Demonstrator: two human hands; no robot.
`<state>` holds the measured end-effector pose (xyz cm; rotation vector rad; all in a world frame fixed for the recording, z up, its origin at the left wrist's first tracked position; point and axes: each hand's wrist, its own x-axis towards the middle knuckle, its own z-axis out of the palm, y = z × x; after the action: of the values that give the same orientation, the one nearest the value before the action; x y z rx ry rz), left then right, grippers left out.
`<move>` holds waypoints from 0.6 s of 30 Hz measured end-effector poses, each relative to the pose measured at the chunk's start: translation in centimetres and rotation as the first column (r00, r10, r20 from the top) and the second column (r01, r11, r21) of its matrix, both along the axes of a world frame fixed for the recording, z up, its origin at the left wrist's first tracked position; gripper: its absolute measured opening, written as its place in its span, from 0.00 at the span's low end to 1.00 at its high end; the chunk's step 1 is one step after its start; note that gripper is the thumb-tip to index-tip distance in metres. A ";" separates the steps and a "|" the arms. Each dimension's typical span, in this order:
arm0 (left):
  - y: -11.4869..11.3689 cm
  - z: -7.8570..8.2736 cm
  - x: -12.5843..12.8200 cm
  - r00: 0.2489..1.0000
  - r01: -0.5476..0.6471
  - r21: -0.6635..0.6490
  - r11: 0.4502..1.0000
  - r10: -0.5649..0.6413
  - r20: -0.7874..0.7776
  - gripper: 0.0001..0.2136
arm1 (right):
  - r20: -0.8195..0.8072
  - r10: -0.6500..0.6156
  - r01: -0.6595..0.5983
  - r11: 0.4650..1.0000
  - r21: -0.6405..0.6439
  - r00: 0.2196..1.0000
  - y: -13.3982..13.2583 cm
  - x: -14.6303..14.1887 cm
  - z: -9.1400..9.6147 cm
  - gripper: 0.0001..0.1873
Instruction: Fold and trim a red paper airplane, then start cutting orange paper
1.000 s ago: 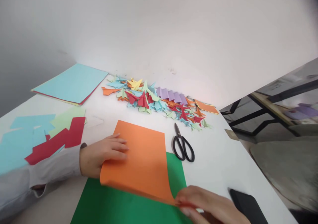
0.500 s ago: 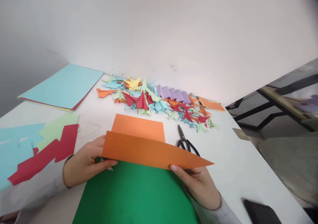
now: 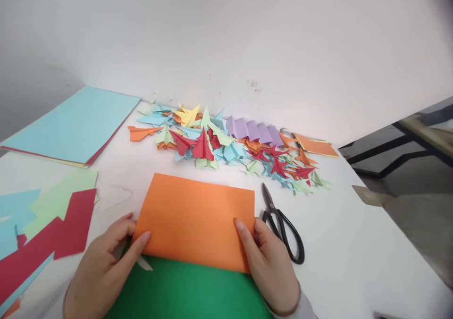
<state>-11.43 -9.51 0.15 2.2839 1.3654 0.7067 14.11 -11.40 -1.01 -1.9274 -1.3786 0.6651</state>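
An orange sheet of paper point(image 3: 198, 220) lies before me, partly over a green sheet point(image 3: 191, 290). My left hand point(image 3: 109, 262) pinches its left edge, thumb on top and fingers behind. At the right edge, my right hand point(image 3: 271, 262) grips the same paper, thumb pressed on its face and fingers underneath. Black-handled scissors point(image 3: 283, 222) lie just right of the paper, blades pointing away from me. A small pale scrap point(image 3: 144, 263) shows beside my left thumb.
Small folded paper shapes point(image 3: 203, 144) in several colours are heaped along the wall, with a pleated purple strip point(image 3: 253, 131) among them. Large blue sheets point(image 3: 74, 121) are stacked at back left. Red cut-offs point(image 3: 76, 222) lie near my left arm; small orange sheets point(image 3: 314, 145) at back right.
Earlier the near part of the orange paper was raised in a flap over the far part; now it shows as one flatter rectangle. Both hands still hold it. The view has shifted slightly.
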 end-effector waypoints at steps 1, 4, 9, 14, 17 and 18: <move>-0.2 -0.1 0.3 0.989 -0.141 -0.013 0.990 0.141 0.033 0.09 | 0.053 0.007 -0.008 1.000 0.014 0.999 0.3 0.0 0.0 0.23; -0.7 0.5 1.0 0.950 -0.310 0.172 0.935 0.313 0.009 0.17 | 0.137 0.039 -0.039 0.999 -0.009 0.990 1.0 0.1 -0.2 0.23; 1.2 2.4 2.0 0.961 0.225 0.259 0.939 -0.169 -0.221 0.15 | 0.123 0.041 -0.033 0.997 -0.071 0.992 1.1 0.2 -0.3 0.23; 3.8 1.2 1.2 0.953 0.298 0.144 0.943 -0.285 -0.106 0.21 | -0.011 0.002 -0.004 0.988 -0.154 1.000 1.0 0.4 -0.3 0.20; 2.9 -0.4 0.6 0.998 -0.023 0.127 0.992 0.031 -0.057 0.26 | -0.060 -0.039 0.030 0.989 -0.143 0.997 0.9 0.5 -0.4 0.19; 2.4 -0.8 0.5 0.995 -0.085 0.129 0.988 0.091 -0.042 0.26 | -0.057 -0.054 0.046 0.990 -0.133 0.997 0.9 0.6 -0.4 0.19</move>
<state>-10.95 -7.11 -0.67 2.3642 1.4910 0.7935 14.70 -10.48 -1.36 -2.0204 -1.2727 0.8011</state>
